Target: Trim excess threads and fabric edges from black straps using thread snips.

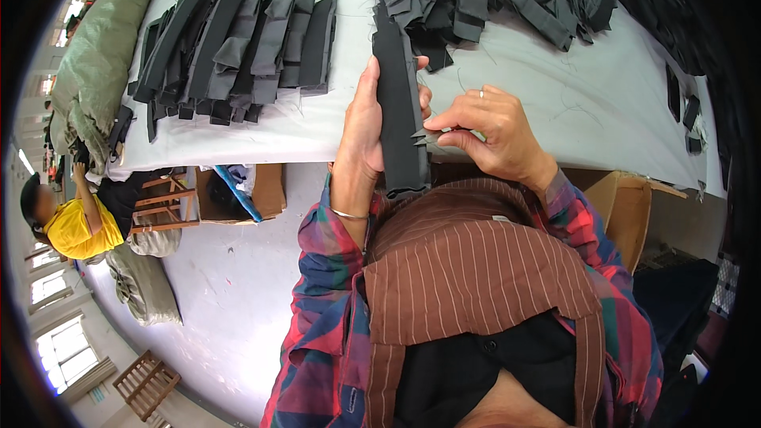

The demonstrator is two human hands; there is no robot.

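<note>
A long, dark grey fabric strip runs lengthwise in front of my body, its near end close to my apron. My left hand is closed around it, thumb on the left edge and fingertips curling past the right edge. In my right hand is a small pair of thread snips, pinched between thumb and fingers. Their pointed blades lie at the strip's right edge; whether they touch a thread cannot be made out. Past the strip's far end lies a loose heap of similar dark strips.
Rows of overlapping dark strips lie on the white-covered table at the left. Loose threads are scattered there. A stuffed greenish sack stands at the far left, near a person in yellow. Cardboard boxes sit below the table edge.
</note>
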